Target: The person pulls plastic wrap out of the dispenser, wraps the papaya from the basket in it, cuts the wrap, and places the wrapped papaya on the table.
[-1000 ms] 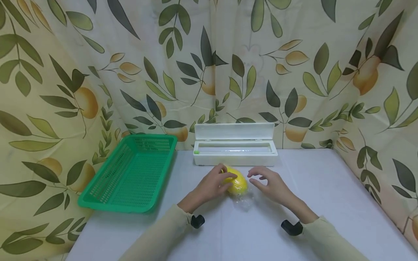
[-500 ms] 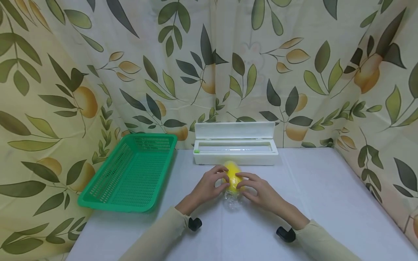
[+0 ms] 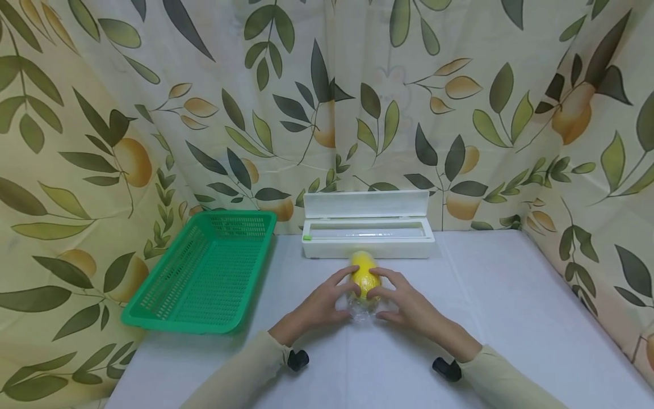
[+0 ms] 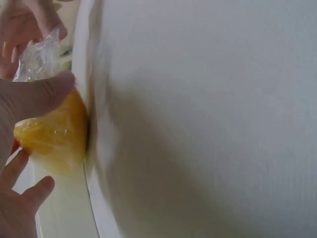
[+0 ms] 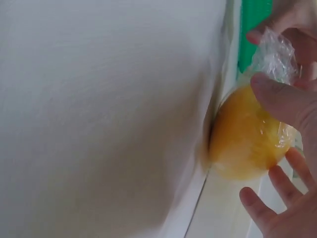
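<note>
A yellow fruit [image 3: 365, 278], tightly wrapped in clear cling film, lies on the white table with its bunched film tail [image 3: 361, 312] towards me. From the left my left hand [image 3: 323, 299] holds it with curved fingers, and my right hand [image 3: 411, 302] does the same from the right. In the left wrist view the left thumb [image 4: 42, 94] lies across the wrapped fruit [image 4: 62, 131]. The right wrist view shows the right thumb [image 5: 277, 96] by the crumpled film and fingertips near the fruit's far end. The fruit's exact kind is unclear.
Just behind the fruit stands a white cling film dispenser [image 3: 368, 249], its lid [image 3: 365, 204] raised and a film roll [image 3: 368, 233] inside. A green plastic basket [image 3: 174, 328] sits at the left. Patterned curtains [image 3: 368, 113] border the table [image 3: 490, 295] behind and on both sides.
The fruit has turned so its film tail points towards me. My right hand has come in from the right onto it. Lately both hands' fingers have spread around its sides.
</note>
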`<state>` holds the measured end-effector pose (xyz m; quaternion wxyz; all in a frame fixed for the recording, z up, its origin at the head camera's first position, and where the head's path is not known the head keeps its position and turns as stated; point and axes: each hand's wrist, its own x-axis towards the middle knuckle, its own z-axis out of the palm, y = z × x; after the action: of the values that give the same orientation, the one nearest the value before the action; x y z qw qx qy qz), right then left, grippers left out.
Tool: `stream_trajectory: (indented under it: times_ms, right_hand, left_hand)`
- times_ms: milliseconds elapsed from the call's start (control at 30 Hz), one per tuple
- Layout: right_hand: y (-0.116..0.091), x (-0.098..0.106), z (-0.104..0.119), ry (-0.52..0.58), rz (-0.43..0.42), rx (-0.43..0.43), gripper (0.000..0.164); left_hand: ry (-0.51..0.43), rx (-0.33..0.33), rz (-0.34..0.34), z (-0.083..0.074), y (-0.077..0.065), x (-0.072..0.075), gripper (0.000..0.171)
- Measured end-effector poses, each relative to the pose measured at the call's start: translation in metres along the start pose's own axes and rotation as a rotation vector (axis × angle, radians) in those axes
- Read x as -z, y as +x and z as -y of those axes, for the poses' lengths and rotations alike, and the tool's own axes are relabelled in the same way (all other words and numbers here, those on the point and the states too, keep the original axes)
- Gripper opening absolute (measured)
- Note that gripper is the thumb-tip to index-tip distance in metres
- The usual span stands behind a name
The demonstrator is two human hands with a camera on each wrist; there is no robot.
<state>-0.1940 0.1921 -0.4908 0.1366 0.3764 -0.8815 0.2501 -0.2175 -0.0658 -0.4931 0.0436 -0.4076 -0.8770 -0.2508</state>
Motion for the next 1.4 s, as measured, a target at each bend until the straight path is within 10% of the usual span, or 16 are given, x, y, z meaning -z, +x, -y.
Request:
stream_trajectory:
  times_ms: [333, 700, 1400]
  right_hand:
    - [0.007, 0.003, 0.001, 0.171, -0.093, -0.052, 0.018]
    - [0.017, -0.001, -0.002, 0.231, -0.179, -0.096, 0.010]
    - [0.021, -0.001, -0.008, 0.262, -0.174, -0.203, 0.019]
  left_hand:
    - [0.026, -0.019, -0.176, -0.006, 0.006, -0.003, 0.011]
    - [-0.169, 0.073, -0.293, -0.009, 0.018, -0.004, 0.009]
    - [-0.282, 0.069, -0.299, 0.002, 0.025, -0.003, 0.022]
